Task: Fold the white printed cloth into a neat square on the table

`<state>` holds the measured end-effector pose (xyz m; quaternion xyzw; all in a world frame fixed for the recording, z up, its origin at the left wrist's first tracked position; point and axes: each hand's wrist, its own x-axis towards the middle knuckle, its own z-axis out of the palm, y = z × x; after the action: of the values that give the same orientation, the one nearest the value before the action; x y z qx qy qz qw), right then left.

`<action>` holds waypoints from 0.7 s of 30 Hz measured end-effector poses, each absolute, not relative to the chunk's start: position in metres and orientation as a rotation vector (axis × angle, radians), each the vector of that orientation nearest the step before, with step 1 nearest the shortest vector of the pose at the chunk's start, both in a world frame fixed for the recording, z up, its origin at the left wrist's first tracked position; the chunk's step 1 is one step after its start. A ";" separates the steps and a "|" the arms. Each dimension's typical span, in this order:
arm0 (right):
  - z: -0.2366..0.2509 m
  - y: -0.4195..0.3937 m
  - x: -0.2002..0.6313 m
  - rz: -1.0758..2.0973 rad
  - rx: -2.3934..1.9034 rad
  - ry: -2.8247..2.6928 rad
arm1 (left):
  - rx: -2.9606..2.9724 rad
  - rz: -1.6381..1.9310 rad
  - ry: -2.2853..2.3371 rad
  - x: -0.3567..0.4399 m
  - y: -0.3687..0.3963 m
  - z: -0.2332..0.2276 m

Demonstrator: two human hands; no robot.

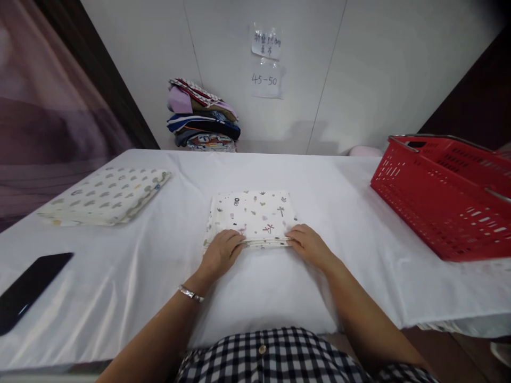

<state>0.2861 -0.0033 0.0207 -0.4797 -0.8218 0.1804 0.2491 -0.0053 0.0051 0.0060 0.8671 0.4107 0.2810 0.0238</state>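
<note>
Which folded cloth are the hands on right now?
The folded cloth with small plant prints at table centre; left hand and right hand press its near edge.

I see bright, even light from overhead; soft sheen on the bench [120, 276] left of my hands, corners dark, edges bowed and blurry.

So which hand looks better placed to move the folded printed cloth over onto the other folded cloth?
Probably the left hand: it rests on the printed cloth's near left corner, and the dotted folded cloth lies to its left. The right hand sits toward the red basket.
</note>
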 end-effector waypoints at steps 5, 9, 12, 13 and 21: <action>0.015 -0.004 0.299 0.703 -1.409 -2.001 | 2.637 0.933 1.299 -0.006 0.005 0.002; 0.011 -0.005 0.307 0.788 -1.464 -1.896 | 2.610 0.943 1.357 -0.005 0.005 -0.001; 0.010 -0.006 0.308 0.778 -1.486 -1.867 | 2.612 0.967 1.366 -0.005 0.006 -0.002; 0.009 -0.006 0.307 0.770 -1.485 -1.865 | 2.615 0.973 1.360 -0.005 0.006 -0.002; 0.011 -0.007 0.305 0.760 -1.485 -1.848 | 2.620 0.965 1.349 -0.006 0.008 -0.003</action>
<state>0.3051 -0.0071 0.0106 -0.5650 -0.7032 0.2891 0.3203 -0.0064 0.0079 -0.0029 0.8447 0.4350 0.3111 0.0205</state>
